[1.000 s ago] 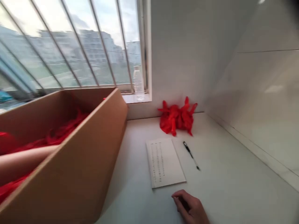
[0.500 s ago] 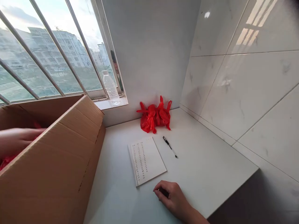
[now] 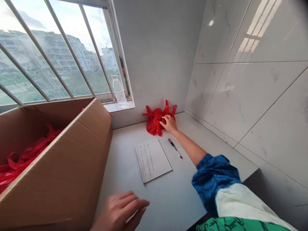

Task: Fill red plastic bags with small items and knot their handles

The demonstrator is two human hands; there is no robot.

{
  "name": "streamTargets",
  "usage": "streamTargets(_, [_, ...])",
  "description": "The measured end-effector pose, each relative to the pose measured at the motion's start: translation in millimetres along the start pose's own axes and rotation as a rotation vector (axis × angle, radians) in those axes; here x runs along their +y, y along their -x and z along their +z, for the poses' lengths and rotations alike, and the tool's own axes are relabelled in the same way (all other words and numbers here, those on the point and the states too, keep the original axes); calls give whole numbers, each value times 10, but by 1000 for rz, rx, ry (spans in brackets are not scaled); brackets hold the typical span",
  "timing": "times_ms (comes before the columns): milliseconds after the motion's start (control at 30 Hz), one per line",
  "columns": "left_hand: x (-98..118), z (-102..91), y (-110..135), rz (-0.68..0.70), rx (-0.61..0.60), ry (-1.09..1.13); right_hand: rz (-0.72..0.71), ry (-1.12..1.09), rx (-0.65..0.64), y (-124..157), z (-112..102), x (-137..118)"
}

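Your right arm (image 3: 190, 146) stretches forward and leftward, its forearm bare below a bunched sleeve (image 3: 214, 179). At its end your right hand (image 3: 169, 124) is palm down, thumb set apart, fingers reaching forward and bent. Your left hand (image 3: 122, 211) is nearer you, slightly blurred, knuckles up, fingers together and gently curved, thumb beneath them across a narrow gap.

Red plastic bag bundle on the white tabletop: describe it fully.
The bundle of thin, glossy red plastic bags looks like two crumpled, bulging bags side by side, with loose handle ends sticking up and out. It sits at the back of the white tabletop, near the plain grey wall. The person's bare right hand covers part of its right side, fingers apparently touching it. The contents cannot be made out.
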State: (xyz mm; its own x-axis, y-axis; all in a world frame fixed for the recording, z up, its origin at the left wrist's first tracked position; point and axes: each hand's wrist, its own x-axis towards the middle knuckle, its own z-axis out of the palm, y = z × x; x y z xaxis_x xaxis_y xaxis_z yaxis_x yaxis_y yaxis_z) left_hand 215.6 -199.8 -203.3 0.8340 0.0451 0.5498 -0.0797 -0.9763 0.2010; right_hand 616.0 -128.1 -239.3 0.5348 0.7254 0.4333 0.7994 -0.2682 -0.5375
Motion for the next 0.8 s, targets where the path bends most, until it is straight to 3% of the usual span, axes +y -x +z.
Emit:
streamTargets(67, [-54,408,-15,6,-64,110,-19,107,-57,-219,229,-121])
streamTargets(167, [-153,946,24,-26,-103,197,-38,260,-239,-352,537,-176])
streamTargets(267, [-254,1213,111,-129,-131,330,-18,331,-316,-347,728,-53])
streamTargets(433, [-322,1226,173,-212,-181,465,-4,417,-261,-220,687,344])
streamTargets(633, [-273,1168,103,-255,-245,448,2,357,-179,-69,252,781])
streamTargets(800, [-266,1144,75,-288,-282,454,11,349,-132,65,-113,794])
